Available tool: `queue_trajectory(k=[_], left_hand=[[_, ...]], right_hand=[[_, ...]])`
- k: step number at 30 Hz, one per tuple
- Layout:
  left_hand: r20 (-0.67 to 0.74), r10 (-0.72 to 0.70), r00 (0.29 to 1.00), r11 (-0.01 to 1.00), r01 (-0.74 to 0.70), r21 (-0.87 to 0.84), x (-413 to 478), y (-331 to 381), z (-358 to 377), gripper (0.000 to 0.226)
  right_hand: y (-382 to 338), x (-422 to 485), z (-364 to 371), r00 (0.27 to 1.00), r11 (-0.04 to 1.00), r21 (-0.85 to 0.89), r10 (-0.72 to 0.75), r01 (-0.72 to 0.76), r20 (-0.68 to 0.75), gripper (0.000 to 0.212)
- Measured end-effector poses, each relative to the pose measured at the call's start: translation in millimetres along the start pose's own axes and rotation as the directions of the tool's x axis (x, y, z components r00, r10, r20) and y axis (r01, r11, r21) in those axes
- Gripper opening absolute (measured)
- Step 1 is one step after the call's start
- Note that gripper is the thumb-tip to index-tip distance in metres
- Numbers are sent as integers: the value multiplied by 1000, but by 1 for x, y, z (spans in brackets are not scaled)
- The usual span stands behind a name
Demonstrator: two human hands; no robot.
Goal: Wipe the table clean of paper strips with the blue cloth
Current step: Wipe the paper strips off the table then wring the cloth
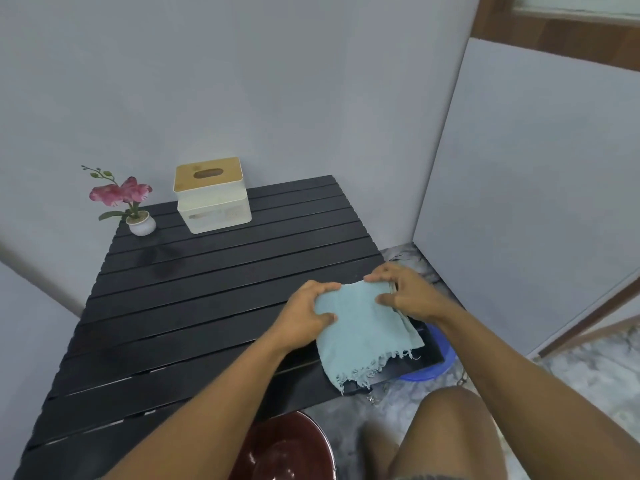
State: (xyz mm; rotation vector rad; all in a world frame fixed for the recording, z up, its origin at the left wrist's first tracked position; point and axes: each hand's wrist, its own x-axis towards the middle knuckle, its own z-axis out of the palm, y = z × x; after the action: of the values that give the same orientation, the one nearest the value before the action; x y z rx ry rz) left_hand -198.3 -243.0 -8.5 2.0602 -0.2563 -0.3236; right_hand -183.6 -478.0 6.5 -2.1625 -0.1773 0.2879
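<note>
A folded light-blue cloth (360, 327) with a frayed lower edge lies on the right front corner of the black slatted table (207, 289). My left hand (304, 313) grips the cloth's left edge, thumb on top. My right hand (405, 292) holds its upper right corner, fingers curled over the fold. No paper strips show on the slats. Faint damp smears mark the table's back left part.
A white tissue box (213, 195) with a wooden lid stands at the table's back. A small pot of pink flowers (138, 216) sits at the back left corner. A blue basin (433, 362) lies below the right edge, a dark red bowl (287, 448) below the front edge.
</note>
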Motion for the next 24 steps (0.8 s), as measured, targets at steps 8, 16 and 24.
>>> queue_trajectory(k=[8, 16, 24], left_hand=[[314, -54, 948, 932, 161, -326, -9, 24, -28, 52], [218, -125, 968, 912, 199, -358, -6, 19, -20, 54], [-31, 74, 997, 980, -67, 185, 4, -1, 0, 58]], right_hand=[[-28, -12, -39, 956, 994, -32, -87, 100, 281, 45], [-16, 0, -30, 985, 981, 193, -18, -16, 169, 45], [3, 7, -10, 997, 997, 17, -76, 77, -34, 40]])
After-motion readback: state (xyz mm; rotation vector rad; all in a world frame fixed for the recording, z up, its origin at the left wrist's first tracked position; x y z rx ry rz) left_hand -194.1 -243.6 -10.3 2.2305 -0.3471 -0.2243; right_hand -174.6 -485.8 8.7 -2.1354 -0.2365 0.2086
